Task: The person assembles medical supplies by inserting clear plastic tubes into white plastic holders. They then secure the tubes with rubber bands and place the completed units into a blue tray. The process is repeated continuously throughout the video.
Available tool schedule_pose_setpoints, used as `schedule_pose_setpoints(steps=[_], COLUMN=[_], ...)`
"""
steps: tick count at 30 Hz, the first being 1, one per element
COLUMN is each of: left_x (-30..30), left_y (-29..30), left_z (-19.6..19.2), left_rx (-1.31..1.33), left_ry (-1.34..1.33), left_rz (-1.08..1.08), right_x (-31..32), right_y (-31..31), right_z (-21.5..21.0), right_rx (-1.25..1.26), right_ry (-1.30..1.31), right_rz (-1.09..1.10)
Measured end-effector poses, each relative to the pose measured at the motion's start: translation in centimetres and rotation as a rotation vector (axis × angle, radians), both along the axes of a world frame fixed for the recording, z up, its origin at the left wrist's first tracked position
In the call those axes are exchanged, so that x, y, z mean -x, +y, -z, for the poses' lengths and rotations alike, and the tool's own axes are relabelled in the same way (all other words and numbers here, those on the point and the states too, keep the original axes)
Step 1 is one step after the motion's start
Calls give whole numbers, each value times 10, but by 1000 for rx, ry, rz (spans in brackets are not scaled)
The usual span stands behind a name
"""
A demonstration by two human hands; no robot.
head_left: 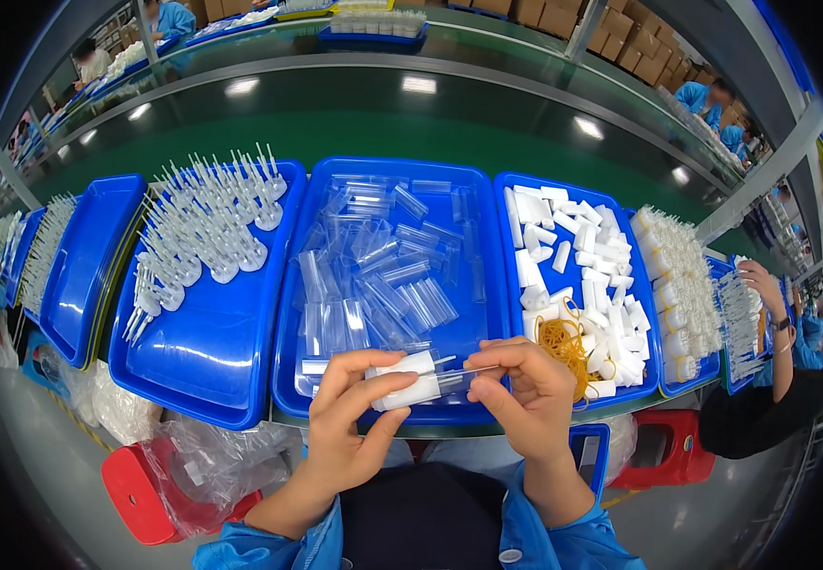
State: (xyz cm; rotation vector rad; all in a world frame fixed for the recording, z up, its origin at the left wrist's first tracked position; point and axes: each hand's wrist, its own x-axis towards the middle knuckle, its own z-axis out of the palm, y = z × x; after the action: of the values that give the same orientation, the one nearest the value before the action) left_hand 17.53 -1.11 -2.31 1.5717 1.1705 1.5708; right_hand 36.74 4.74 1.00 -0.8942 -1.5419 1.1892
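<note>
Over the front edge of the middle blue tray, my left hand grips a white block-like piece between thumb and fingers. Thin pale rods stick out of its right end. My right hand pinches the far end of a clear plastic sleeve, whose other end meets the white piece around the rods. How far the sleeve covers them I cannot tell. Many loose clear sleeves lie in the tray. White pieces and tan rubber bands fill the tray beside my right hand.
A blue tray on the left bears pale parts with upright stems. Stacked trays stand farther left. Bundled white parts are on the right. Beyond runs a green conveyor belt. A co-worker's hand shows at right; red stools stand below.
</note>
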Motion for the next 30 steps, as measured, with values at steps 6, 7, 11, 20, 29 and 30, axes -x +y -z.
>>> schedule_pose_setpoints(steps=[6,7,11,20,29,30], left_x=[-3,-3,-5,-17,-23,-23], left_y=[0,0,1,5,8,8], left_z=[-1,0,0,7,5,5], left_rx=[-1,-12,-72,-232,-290,-287], left_ry=[9,33,53,333,364,366], left_rz=[-24,-28,-47,-294,-354,-354], right_x=[0,1,12,38,48,48], right_y=[2,0,-4,-15,-14,-15], right_z=[2,4,3,7,14,14], right_rx=[-231,-199,57,-354,-638,-647], right_ry=[-116,-78,137,-519,-586,-584], right_rz=[5,-3,50,297,441,443])
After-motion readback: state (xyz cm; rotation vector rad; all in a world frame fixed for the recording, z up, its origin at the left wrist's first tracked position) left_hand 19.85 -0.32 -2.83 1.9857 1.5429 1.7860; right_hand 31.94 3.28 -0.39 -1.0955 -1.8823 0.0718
